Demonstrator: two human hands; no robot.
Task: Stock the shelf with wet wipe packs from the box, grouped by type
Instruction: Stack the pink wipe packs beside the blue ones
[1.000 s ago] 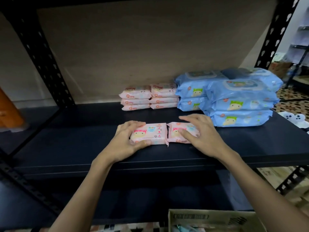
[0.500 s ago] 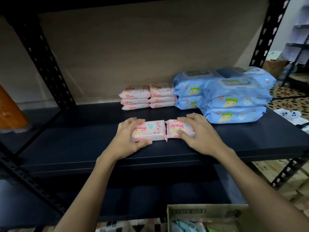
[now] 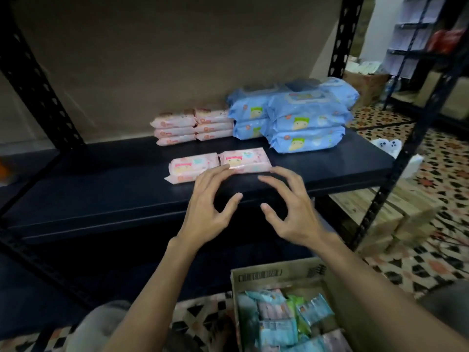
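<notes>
head view: two small pink packs (image 3: 220,163) lie flat and side by side on the dark shelf (image 3: 101,199), near its front edge, ends touching. judged by look, each is a soft film pouch: light, pliable, somewhat slick. recommended hold: across the short width, thumb on one long edge and fingers on the other; avoid the crimped end seals. both hands are empty. the left hand (image 3: 205,212) and right hand (image 3: 291,212) hover just in front of the packs, fingers spread and curled, gripping nothing. the left fingertips (image 3: 223,168) overlap the near edge of the packs in this view; contact cannot be confirmed. behind, stacked pink packs (image 3: 193,125) stand against the backboard, with large blue packs (image 3: 299,120) to their right. the box (image 3: 291,308) below holds mixed packs not yet shelved.
</notes>
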